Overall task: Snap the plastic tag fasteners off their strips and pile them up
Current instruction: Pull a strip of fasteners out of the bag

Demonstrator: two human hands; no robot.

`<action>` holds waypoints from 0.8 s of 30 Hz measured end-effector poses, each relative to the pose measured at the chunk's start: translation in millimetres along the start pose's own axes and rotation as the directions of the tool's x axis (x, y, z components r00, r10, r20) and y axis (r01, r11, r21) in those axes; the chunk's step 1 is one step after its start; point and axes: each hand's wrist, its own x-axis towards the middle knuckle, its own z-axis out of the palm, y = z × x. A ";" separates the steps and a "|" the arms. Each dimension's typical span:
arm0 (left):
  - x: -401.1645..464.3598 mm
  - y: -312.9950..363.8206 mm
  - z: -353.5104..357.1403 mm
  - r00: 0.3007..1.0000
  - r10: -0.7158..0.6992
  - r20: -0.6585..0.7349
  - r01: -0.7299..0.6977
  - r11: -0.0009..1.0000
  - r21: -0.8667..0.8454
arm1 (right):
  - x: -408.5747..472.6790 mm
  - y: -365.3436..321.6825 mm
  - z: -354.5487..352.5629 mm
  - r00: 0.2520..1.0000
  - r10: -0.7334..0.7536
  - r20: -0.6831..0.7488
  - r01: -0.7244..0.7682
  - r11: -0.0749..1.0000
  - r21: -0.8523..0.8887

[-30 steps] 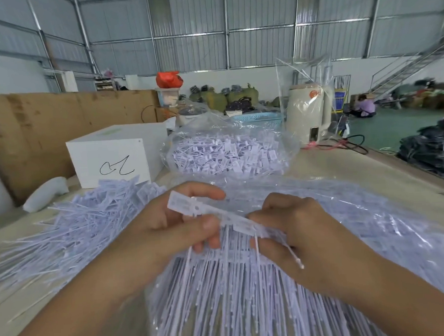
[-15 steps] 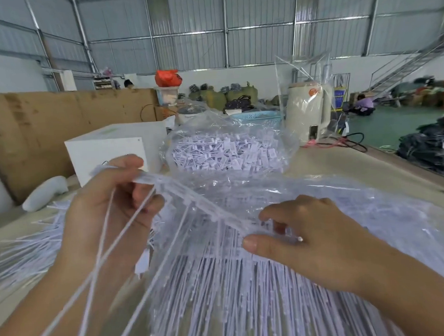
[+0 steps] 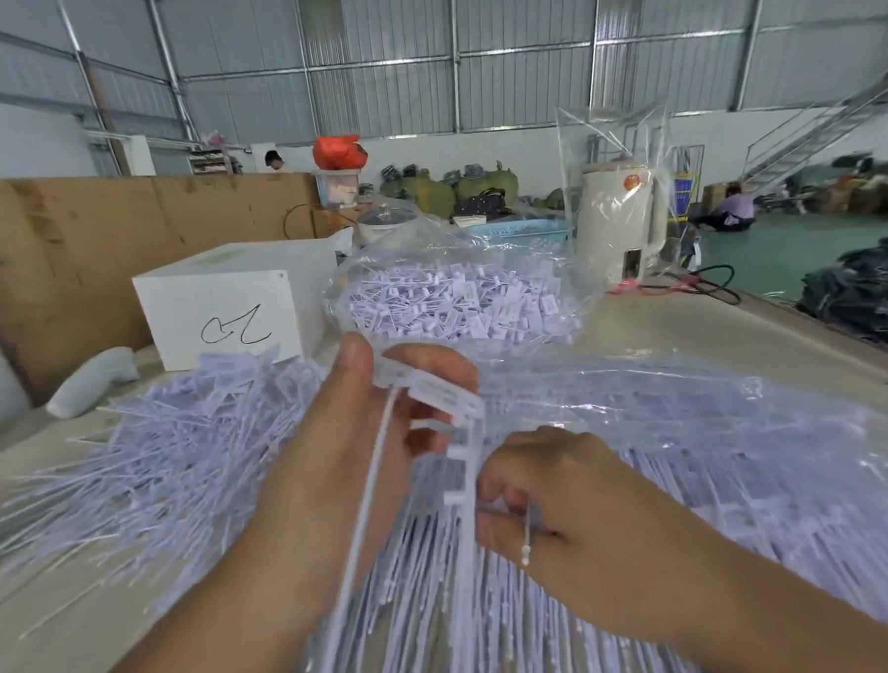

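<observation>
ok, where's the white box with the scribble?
Head view, left of centre: the white box sits behind the loose fastener pile, left of the bagged fasteners.

Pale lilac fasteners (image 3: 170, 453), white box (image 3: 220, 317)

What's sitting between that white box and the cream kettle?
In the head view, a clear plastic bag heaped with loose tag fasteners lies between the white box and kettle.

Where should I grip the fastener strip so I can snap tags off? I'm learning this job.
Hold the fastener strip by its flat spine, as the left hand does at the top end, coming from the side. The right hand pinches lower down. The thin tails hang loose, so they likely give poor purchase.
</observation>
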 end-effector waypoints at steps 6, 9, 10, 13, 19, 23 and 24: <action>-4.5 -17.8 2.1 0.994 -0.072 0.079 0.056 0.982 0.182 | 0.9 -2.1 2.8 0.998 -0.031 -0.054 0.030 0.999 -0.023; -5.0 -20.8 4.8 0.995 -0.055 -0.081 0.076 0.957 0.280 | 1.0 -2.8 0.6 0.997 -0.072 -0.030 0.072 0.997 -0.005; -3.0 -21.5 4.1 0.987 -0.025 -0.157 0.073 0.950 0.304 | 0.8 -2.5 -1.1 0.998 -0.062 -0.021 0.063 0.998 0.012; -0.9 -12.4 4.4 0.965 0.020 -0.260 0.079 0.927 0.366 | -2.8 6.5 -9.6 0.997 0.048 0.065 -0.057 0.986 0.158; -6.4 6.6 7.1 0.936 0.245 -0.255 -0.064 0.826 0.559 | -12.0 5.1 -17.8 0.997 0.070 -0.031 -0.037 0.795 0.605; -10.8 0.9 16.1 0.962 0.269 -0.049 -0.129 0.604 0.787 | -4.4 -2.7 1.8 0.997 -0.054 -0.060 0.079 0.788 0.610; -10.8 -1.7 16.9 0.966 0.256 -0.027 -0.127 0.568 0.813 | -1.0 -4.3 6.9 0.994 -0.065 -0.087 0.106 0.750 0.653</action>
